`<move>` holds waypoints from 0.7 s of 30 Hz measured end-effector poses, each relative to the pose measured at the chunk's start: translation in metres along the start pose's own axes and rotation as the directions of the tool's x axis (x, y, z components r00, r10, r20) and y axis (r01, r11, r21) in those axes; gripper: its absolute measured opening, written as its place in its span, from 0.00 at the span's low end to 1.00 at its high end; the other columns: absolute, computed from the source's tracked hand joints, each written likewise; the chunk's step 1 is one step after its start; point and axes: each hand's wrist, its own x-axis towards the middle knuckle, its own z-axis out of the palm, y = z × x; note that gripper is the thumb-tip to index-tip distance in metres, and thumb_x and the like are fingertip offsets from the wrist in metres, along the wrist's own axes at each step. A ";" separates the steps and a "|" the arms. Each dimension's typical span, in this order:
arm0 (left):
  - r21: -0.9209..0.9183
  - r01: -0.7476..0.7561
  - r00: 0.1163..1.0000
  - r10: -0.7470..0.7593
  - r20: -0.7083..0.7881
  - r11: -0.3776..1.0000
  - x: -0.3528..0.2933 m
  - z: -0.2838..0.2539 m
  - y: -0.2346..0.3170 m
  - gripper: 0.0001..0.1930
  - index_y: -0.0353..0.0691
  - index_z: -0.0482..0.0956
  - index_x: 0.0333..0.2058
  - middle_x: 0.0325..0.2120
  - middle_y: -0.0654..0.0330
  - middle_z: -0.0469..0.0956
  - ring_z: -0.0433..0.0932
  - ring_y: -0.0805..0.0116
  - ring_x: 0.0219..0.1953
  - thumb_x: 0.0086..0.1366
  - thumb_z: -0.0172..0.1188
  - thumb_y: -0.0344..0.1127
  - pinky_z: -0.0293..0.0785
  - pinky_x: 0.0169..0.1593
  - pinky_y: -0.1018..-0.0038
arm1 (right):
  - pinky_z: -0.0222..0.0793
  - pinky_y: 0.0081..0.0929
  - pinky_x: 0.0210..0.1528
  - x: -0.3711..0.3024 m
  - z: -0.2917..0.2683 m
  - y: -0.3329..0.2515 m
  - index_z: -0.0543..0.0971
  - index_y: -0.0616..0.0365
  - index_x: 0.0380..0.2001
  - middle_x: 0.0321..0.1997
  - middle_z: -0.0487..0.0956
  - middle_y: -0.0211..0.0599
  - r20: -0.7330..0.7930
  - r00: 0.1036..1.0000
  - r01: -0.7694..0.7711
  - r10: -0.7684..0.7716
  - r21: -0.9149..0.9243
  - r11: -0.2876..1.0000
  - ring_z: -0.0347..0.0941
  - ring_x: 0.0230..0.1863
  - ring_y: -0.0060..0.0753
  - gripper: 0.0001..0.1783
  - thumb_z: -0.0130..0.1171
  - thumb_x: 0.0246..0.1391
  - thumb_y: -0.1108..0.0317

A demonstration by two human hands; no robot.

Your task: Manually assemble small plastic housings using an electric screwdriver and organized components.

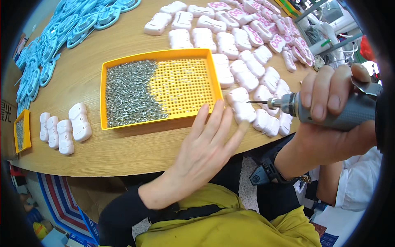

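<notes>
My right hand is wrapped round a grey electric screwdriver, held level with its thin bit pointing left. The bit's tip is at a white plastic housing with a pinched waist; I cannot tell whether it touches. My left hand has its fingers stretched out. Its fingertips are at the near right corner of a yellow tray, and the little finger is by that housing's lower end. Small silvery screws are heaped in the tray's left part, and others sit in its perforated right part.
Several white housings lie beyond the tray and to its right, with pink-patterned ones farther back. Blue plastic frames are piled at far left. Several housings and a small yellow tray lie left. Another person's sleeve shows at right.
</notes>
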 end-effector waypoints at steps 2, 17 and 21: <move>0.072 -0.008 0.999 0.012 -0.049 0.997 0.029 0.018 0.001 0.30 0.41 0.73 0.53 0.49 0.45 0.70 0.64 0.44 0.60 0.50 0.68 0.37 0.55 0.65 0.52 | 0.62 0.21 0.28 -0.009 -0.014 -0.016 0.72 0.62 0.54 0.26 0.68 0.24 -0.037 0.999 0.012 -0.016 -0.124 0.992 0.64 0.21 0.18 0.41 0.54 0.54 0.34; -0.160 0.044 0.974 -0.007 0.226 0.986 0.017 -0.001 0.028 0.48 0.35 0.60 0.63 0.45 0.43 0.69 0.67 0.45 0.54 0.42 0.74 0.38 0.55 0.64 0.54 | 0.59 0.20 0.25 -0.061 -0.019 -0.031 0.72 0.59 0.52 0.24 0.67 0.23 -0.248 0.969 -0.023 0.004 -0.071 0.997 0.64 0.20 0.18 0.44 0.59 0.48 0.30; -0.125 0.174 0.976 -0.154 0.155 0.977 -0.036 -0.019 0.000 0.50 0.35 0.58 0.64 0.51 0.43 0.68 0.67 0.43 0.55 0.42 0.74 0.35 0.58 0.63 0.54 | 0.62 0.22 0.23 -0.065 0.015 0.006 0.70 0.60 0.52 0.23 0.67 0.24 -0.115 0.991 -0.039 0.061 0.182 0.983 0.64 0.18 0.20 0.44 0.56 0.49 0.29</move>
